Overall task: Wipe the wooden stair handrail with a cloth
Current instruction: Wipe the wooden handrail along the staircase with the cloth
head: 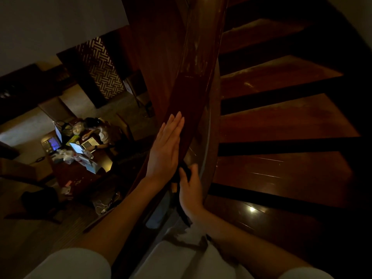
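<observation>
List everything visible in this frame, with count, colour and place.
handrail: one, dark red-brown wood, running down the centre
cloth: one, dark, against the handrail at the right hand
stair treads: several, red-brown, right
table: one, dark, cluttered, lower floor at left
laptops: at least two, screens lit, on the table
seated person: one, light top, at the table
lattice screen: one, dark with pale pattern, upper left
left hand: one, fingers straight, flat on the handrail's left side
right hand: one, holds the cloth, nearer the camera
</observation>
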The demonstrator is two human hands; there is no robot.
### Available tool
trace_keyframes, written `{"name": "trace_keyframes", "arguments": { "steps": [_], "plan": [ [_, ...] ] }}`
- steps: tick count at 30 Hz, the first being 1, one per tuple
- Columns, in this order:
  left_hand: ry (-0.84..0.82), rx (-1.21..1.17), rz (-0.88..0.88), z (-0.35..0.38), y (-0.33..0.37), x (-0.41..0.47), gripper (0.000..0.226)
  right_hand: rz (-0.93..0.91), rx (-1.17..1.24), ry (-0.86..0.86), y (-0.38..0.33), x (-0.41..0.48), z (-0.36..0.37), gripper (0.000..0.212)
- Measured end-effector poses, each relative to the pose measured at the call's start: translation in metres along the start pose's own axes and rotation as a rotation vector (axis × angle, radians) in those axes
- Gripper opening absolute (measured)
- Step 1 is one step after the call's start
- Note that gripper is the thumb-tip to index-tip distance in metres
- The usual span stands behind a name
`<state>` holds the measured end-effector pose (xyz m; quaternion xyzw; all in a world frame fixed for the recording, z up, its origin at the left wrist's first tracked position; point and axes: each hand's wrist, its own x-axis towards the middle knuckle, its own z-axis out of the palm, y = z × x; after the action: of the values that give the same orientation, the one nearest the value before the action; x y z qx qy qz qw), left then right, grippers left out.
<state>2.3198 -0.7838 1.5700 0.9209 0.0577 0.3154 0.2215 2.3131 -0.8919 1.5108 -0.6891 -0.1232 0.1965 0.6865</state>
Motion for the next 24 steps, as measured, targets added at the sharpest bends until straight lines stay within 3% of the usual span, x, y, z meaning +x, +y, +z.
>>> {"name": "trace_keyframes", "arguments": {
  "steps": [8, 14, 17, 24],
  "plan": [
    [0.003, 0.025, -0.009, 0.0, 0.001, 0.0, 0.047, -0.138, 0.013, 0.174, -0.063, 0.083, -0.023, 0.013],
    [0.013, 0.033, -0.002, 0.001, 0.002, 0.0, 0.048, 0.174, 0.14, 0.031, 0.002, 0.013, 0.011, 0.019],
    [0.012, 0.041, -0.006, 0.002, 0.003, 0.0, 0.048, 0.238, 0.097, 0.01, 0.001, 0.002, 0.015, 0.017],
    [-0.002, 0.042, -0.009, 0.001, 0.003, 0.0, 0.049, -0.124, 0.019, 0.295, -0.088, 0.087, -0.012, 0.027]
  ]
}}
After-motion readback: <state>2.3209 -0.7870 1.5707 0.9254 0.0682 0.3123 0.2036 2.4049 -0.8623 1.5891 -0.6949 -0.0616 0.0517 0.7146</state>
